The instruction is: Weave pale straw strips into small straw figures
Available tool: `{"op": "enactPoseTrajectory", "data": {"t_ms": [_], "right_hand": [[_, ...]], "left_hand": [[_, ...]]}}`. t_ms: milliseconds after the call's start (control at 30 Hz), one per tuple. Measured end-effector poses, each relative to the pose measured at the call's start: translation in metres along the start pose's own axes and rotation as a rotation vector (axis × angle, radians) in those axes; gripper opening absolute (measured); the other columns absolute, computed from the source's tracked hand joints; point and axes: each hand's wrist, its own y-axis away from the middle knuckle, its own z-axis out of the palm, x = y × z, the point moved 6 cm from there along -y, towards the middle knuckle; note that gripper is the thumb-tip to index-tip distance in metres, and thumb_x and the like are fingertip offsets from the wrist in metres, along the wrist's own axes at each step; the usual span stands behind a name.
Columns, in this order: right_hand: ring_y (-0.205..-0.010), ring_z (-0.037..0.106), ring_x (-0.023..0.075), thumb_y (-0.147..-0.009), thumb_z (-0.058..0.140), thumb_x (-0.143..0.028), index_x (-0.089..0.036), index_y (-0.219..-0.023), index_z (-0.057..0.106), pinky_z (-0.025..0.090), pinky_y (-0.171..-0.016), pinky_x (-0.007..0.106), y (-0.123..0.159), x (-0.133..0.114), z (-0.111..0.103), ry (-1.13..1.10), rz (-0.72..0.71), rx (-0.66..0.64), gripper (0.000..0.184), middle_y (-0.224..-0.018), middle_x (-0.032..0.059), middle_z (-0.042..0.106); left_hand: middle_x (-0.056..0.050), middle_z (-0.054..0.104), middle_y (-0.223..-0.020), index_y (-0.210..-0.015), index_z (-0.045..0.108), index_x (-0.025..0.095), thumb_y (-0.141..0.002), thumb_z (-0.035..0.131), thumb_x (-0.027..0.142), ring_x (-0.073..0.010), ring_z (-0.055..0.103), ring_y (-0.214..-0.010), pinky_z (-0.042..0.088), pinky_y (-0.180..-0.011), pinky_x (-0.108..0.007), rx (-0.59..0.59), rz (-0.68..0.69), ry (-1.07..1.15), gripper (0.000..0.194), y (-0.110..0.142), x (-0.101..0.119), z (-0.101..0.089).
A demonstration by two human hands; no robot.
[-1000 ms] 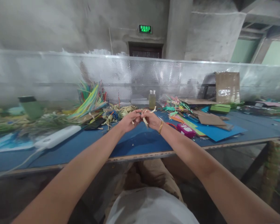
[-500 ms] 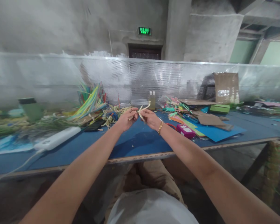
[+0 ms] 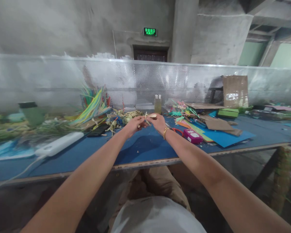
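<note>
Both my hands meet over the blue table (image 3: 145, 152), fingers pinched round pale, straw-like strips (image 3: 146, 116) that cross between them. My left hand (image 3: 135, 125) grips the strips from the left, thumb and fingers closed. From the right, my right hand (image 3: 157, 122), with a gold bracelet at the wrist, pinches the same strips; a pale end lies over its fingers. How the strips are folded or knotted is too small to tell. Just behind my left hand lies a tangle of pale and blue strips (image 3: 118, 119).
A white power strip (image 3: 60, 144) with a cord lies at left, near a green-grey cup (image 3: 31, 115) and a bundle of coloured strips (image 3: 94, 106). A bottle (image 3: 157, 104) stands behind my hands. To the right are a purple box (image 3: 193, 136), blue paper (image 3: 230, 134) and cardboard (image 3: 218, 123).
The strips stood out longer between my fingers before; now they are drawn in closer. My right hand has turned over somewhat, and my left hand has tilted slightly downward.
</note>
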Motion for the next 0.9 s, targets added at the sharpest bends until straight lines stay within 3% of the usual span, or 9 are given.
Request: {"op": "enactPoseTrajectory", "data": {"t_ms": [167, 300, 467, 700, 900], "right_hand": [[-0.074, 0.056, 0.0155, -0.067, 0.068, -0.032, -0.021, -0.073, 0.065, 0.044, -0.075, 0.029, 0.0010, -0.0031, 0.0016, 0.026, -0.023, -0.046, 0.013, -0.075, 0.0004, 0.064], [-0.077, 0.058, 0.0162, -0.067, 0.068, -0.032, -0.020, -0.074, 0.065, 0.044, -0.076, 0.029, 0.0027, -0.0067, 0.0022, 0.026, -0.019, -0.057, 0.014, -0.077, 0.0014, 0.066], [-0.071, 0.056, 0.0151, -0.067, 0.068, -0.032, -0.020, -0.074, 0.064, 0.044, -0.071, 0.028, 0.0027, -0.0027, 0.0010, 0.022, 0.004, -0.034, 0.014, -0.073, -0.0001, 0.064], [-0.073, 0.058, 0.0159, -0.071, 0.065, -0.035, -0.019, -0.073, 0.065, 0.043, -0.073, 0.028, 0.0026, -0.0026, -0.0004, 0.168, -0.064, -0.055, 0.015, -0.077, 0.0015, 0.067], [-0.072, 0.058, 0.0171, -0.076, 0.064, -0.030, -0.020, -0.075, 0.068, 0.041, -0.071, 0.029, 0.0087, -0.0082, 0.0009, 0.359, -0.115, -0.042, 0.011, -0.076, 0.0030, 0.068]], "left_hand": [[-0.004, 0.067, -0.075, -0.089, 0.060, 0.019, -0.077, 0.069, 0.030, -0.0147, 0.062, -0.065, 0.037, -0.050, -0.022, 0.006, -0.052, 0.104, 0.019, -0.0046, -0.0071, -0.0056], [-0.005, 0.068, -0.078, -0.086, 0.060, 0.018, -0.071, 0.075, 0.022, -0.0142, 0.063, -0.068, 0.044, -0.056, -0.023, -0.018, -0.018, 0.114, 0.022, -0.0056, -0.0078, -0.0060], [-0.004, 0.069, -0.079, -0.092, 0.065, 0.017, -0.071, 0.076, 0.026, -0.0130, 0.061, -0.069, 0.045, -0.062, -0.023, -0.068, 0.025, 0.069, 0.026, -0.0035, -0.0061, -0.0011], [-0.003, 0.065, -0.068, -0.077, 0.068, 0.016, -0.075, 0.066, 0.027, -0.0129, 0.054, -0.060, 0.038, -0.055, -0.023, 0.010, 0.176, -0.226, 0.011, -0.0055, -0.0012, -0.0005], [-0.001, 0.055, -0.056, -0.060, 0.060, 0.018, -0.077, 0.054, 0.017, -0.0136, 0.048, -0.053, 0.035, -0.054, -0.025, 0.133, 0.261, -0.492, 0.017, -0.0068, 0.0019, -0.0018]]}}
